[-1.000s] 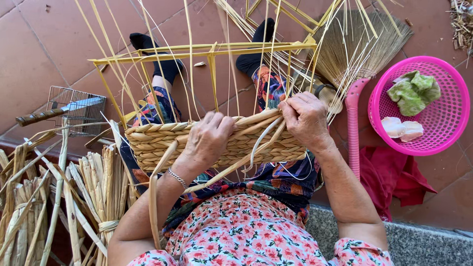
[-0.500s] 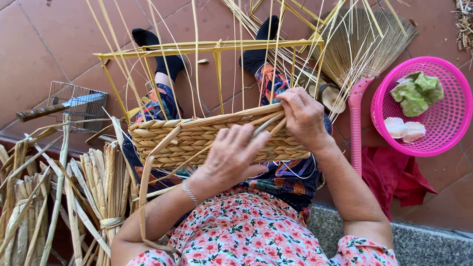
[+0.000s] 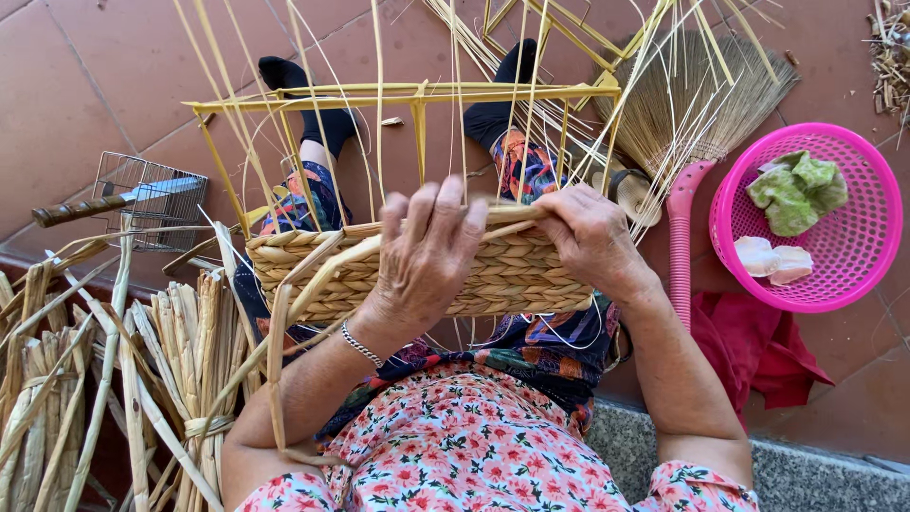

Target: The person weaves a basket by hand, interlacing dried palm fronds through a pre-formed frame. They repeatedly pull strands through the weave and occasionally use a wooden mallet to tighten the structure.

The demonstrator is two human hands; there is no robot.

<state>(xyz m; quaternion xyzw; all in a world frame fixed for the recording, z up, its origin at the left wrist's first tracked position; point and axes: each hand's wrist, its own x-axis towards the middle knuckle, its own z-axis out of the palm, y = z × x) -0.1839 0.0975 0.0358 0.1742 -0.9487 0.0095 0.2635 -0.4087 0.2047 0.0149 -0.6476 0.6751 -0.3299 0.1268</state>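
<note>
The half-woven basket has a low wall of thick braided straw under a yellow frame with thin upright strips, and it rests on our lap, between the knees. Our left hand lies over its near wall with fingers spread, touching the weave. Our right hand pinches a flat straw strand at the top edge.

Pretty cramped here. Both hands sit on the woven basket wall, and thin upright reeds fence the frame all around, so reaching in means going between stakes. Left side is blocked by the bundled straw and wire rack. Right has the pink basket and broom. Bare tile floor sits open beyond the frame.
</note>
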